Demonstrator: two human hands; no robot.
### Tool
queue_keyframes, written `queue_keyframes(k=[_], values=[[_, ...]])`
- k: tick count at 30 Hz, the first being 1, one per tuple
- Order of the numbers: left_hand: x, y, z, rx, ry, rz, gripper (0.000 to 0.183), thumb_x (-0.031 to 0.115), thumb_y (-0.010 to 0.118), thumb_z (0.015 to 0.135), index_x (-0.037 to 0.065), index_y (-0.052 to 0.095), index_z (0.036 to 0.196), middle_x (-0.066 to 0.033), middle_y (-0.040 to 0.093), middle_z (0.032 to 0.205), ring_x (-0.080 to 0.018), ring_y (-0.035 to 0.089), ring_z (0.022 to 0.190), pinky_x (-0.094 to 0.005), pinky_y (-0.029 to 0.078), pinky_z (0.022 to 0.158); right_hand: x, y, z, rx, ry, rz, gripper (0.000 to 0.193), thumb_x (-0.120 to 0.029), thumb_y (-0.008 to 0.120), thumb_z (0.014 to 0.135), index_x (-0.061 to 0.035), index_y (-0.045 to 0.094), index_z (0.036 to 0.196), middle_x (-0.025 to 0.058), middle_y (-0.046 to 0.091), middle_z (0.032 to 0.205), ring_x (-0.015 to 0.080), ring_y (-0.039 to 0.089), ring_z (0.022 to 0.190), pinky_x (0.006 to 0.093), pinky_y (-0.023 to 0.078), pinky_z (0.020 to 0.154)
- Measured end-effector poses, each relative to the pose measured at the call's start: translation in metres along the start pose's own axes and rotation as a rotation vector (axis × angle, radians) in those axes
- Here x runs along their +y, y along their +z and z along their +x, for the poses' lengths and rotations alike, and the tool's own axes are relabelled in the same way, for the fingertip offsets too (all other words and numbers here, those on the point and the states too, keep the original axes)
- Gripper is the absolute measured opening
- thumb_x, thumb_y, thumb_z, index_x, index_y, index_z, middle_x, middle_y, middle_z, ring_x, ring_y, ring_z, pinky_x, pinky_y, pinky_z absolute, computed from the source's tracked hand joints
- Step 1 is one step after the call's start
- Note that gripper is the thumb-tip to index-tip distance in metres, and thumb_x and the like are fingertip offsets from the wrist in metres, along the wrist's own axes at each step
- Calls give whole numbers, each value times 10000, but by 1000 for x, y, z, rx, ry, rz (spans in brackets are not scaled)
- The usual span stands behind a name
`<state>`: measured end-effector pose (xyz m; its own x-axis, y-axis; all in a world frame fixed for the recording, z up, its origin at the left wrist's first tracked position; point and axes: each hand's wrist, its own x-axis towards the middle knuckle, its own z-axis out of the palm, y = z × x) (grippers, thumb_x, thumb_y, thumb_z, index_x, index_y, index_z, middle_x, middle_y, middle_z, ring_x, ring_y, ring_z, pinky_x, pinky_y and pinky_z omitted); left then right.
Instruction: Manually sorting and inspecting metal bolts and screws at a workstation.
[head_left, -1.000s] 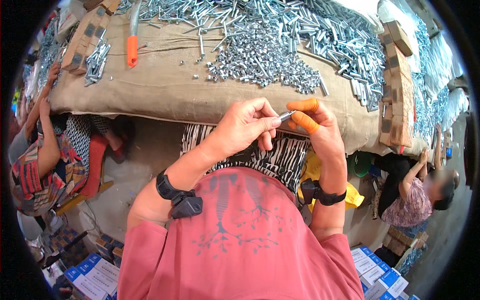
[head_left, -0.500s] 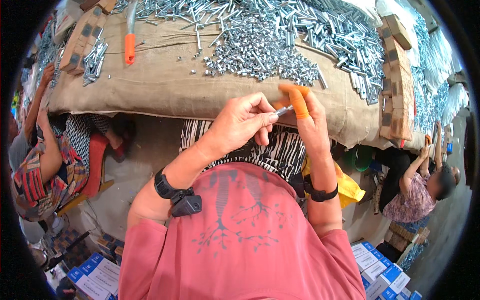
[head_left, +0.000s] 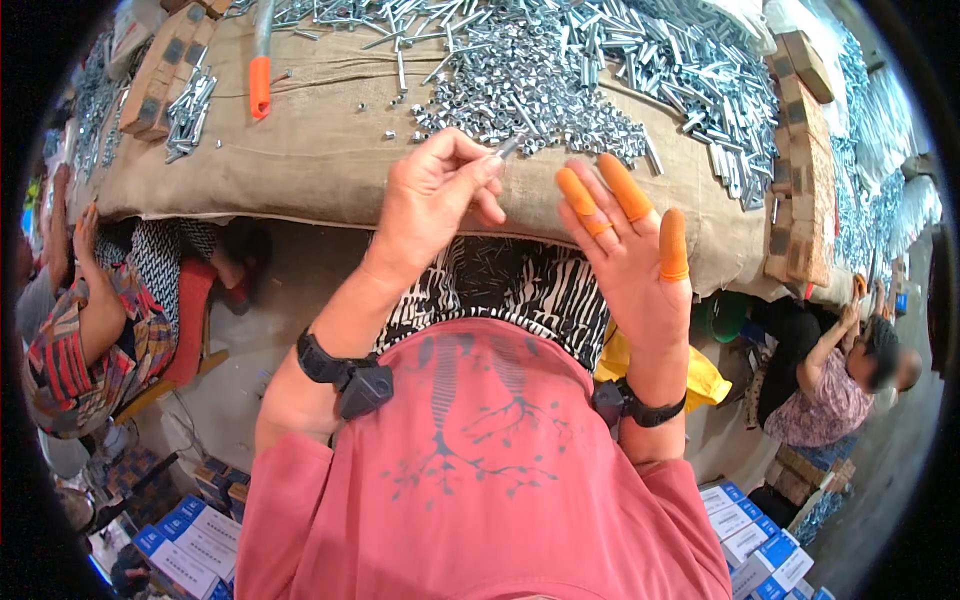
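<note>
My left hand (head_left: 425,215) pinches a thin metal fastener (head_left: 511,147) between thumb and forefinger, its tip pointing up and away over the table edge. Whether it is a bolt, a sleeve or both joined is too small to tell. My right hand (head_left: 640,275) is open, palm toward me, fingers spread and holding nothing. Orange finger cots (head_left: 626,190) cover its thumb and some fingers. Just beyond both hands lies a heap of small silvery nuts (head_left: 560,110) on the cloth-covered table (head_left: 310,185).
Metal tubes (head_left: 690,95) and long bolts (head_left: 400,25) lie farther back. A tool with an orange handle (head_left: 260,88) rests at the left. Brick rows (head_left: 800,190) border the table. People (head_left: 815,390) sit at both sides; blue-white boxes (head_left: 190,545) stand behind.
My hands have moved apart. The left has gone left and away with the metal fastener; the right has let go of its end and opened its fingers.
</note>
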<state>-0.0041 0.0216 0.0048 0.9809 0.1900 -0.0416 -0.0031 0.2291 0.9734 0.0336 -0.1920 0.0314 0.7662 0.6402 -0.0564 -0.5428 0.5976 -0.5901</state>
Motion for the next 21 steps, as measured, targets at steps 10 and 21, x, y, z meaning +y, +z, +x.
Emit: queue_keyframes(k=[10, 21], values=[[4, 7, -7, -99, -80, -29, 112, 115, 607, 954, 7, 578, 946, -71, 629, 787, -113, 639, 605, -234, 528, 557, 7, -7, 12, 61, -90, -213, 609, -364, 340, 1046, 54, 236, 1476, 249, 268, 1523, 322, 273, 1428, 446, 186, 1199], [11, 11, -5, -326, -272, 79, 119, 121, 607, 956, 11, 622, 999, -40, 628, 808, -74, 605, 584, -208, 491, 523, 2, -29, 16, 204, -50, -1136, 139, -155, 592, 974, -21, 623, 987, 4, 611, 778, 72, 584, 671, 226, 472, 596]])
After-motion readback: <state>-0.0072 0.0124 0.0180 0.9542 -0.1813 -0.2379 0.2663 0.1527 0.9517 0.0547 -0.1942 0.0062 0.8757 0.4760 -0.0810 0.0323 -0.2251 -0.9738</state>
